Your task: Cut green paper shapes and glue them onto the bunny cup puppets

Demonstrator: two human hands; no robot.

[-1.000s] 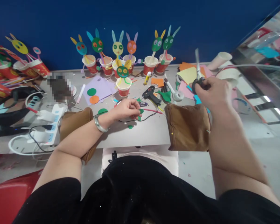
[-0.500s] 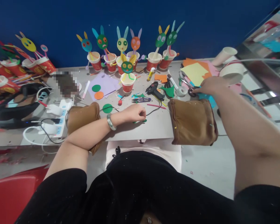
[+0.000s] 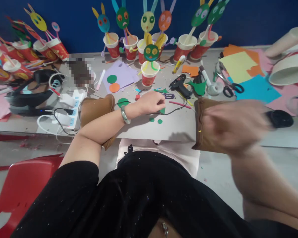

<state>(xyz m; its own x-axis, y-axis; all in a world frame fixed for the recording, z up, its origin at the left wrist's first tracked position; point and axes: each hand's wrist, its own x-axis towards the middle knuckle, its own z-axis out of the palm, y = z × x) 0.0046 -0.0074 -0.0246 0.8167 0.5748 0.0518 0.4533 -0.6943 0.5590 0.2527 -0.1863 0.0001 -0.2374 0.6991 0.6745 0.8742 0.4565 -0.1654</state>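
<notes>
My left hand [image 3: 152,101], with a bangle [image 3: 125,114] at its wrist, is closed over the table, touching or just above a piece of green paper [image 3: 162,110]. What its fingers hold, if anything, is hidden. Two small green circles [image 3: 152,120] lie just below it. My right hand [image 3: 235,125] is smeared by motion over the brown cushion [image 3: 201,132]. Scissors with black handles [image 3: 232,90] lie open beyond that hand, beside blue paper [image 3: 259,91]. A black glue gun [image 3: 181,86] rests between the hands, farther back.
Paper cups with animal figures [image 3: 186,44] line the blue wall. One cup with a green face [image 3: 149,79] stands nearer. A power strip [image 3: 75,112] and black headset [image 3: 24,102] are at left, a red chair [image 3: 27,181] below. Rolls of tape [image 3: 289,71] are at right.
My right hand has left the scissors and come back toward me over the cushion. My left hand has shifted slightly up off the small green circles. The camera view has moved.
</notes>
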